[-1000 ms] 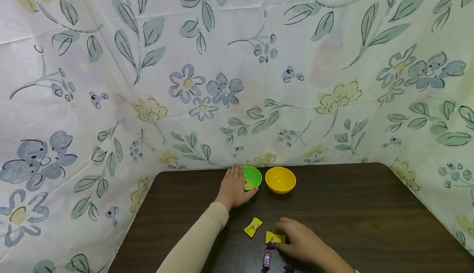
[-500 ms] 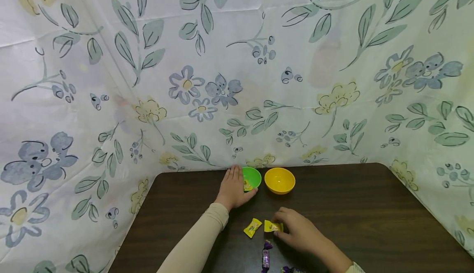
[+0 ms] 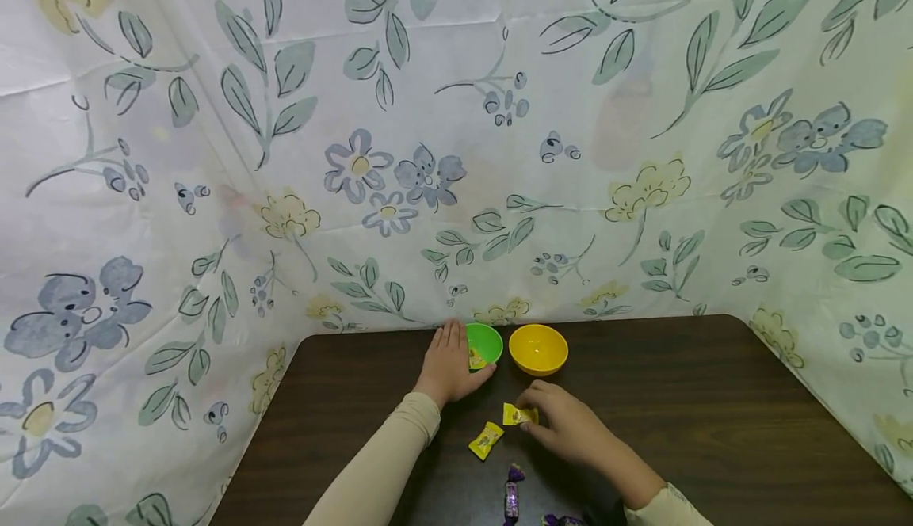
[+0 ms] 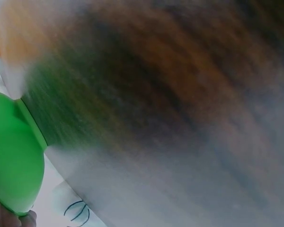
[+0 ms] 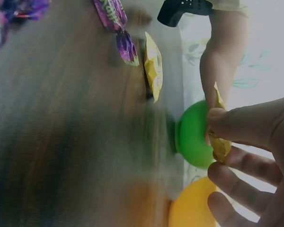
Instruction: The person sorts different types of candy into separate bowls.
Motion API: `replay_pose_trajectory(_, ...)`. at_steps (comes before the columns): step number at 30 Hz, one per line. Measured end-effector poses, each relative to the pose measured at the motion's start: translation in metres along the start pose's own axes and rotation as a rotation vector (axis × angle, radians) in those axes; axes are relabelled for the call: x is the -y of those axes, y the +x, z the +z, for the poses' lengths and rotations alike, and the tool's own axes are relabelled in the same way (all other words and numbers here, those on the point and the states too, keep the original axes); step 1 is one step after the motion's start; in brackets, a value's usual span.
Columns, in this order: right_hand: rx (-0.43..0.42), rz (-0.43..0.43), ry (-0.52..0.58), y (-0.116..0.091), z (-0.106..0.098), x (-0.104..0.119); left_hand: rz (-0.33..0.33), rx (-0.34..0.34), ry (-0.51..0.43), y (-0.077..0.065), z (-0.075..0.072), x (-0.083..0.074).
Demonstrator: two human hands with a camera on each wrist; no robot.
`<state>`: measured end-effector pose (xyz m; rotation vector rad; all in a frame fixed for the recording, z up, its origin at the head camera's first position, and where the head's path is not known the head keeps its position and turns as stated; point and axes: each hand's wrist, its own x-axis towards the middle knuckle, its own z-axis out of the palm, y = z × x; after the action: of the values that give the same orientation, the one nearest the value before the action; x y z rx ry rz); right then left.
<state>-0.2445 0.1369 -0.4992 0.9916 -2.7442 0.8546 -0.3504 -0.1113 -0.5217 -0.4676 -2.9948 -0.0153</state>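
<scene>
In the head view, my left hand [image 3: 449, 366] rests against the left side of a green bowl [image 3: 488, 342], fingers straight and thumb along the front. Something yellow lies inside that bowl, partly covered by the hand. My right hand [image 3: 567, 424] pinches a yellow-wrapped candy [image 3: 515, 414] between thumb and fingertips, a little in front of the bowls. The right wrist view shows this candy [image 5: 219, 145] raised off the table. A second yellow-wrapped candy [image 3: 487, 440] lies on the table to the left of the right hand.
A yellow bowl [image 3: 538, 350] stands just right of the green one. Purple-wrapped candies lie near the front: one upright in view [image 3: 511, 498], another [image 3: 562, 520] cut by the frame edge. Floral cloth [image 3: 428, 272] hangs behind the dark wooden table [image 3: 678, 399].
My right hand has lifted the yellow-wrapped candy from beside the purple one and carried it forward, toward the bowls. The left hand has stayed at the green bowl.
</scene>
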Motion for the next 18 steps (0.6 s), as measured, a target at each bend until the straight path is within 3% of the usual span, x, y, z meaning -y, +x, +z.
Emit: replay_pose_trajectory(18,-0.044,0.049,-0.039,0.031,0.001,-0.010,0.005,-0.002,-0.016,-0.001,0.000,0.001)
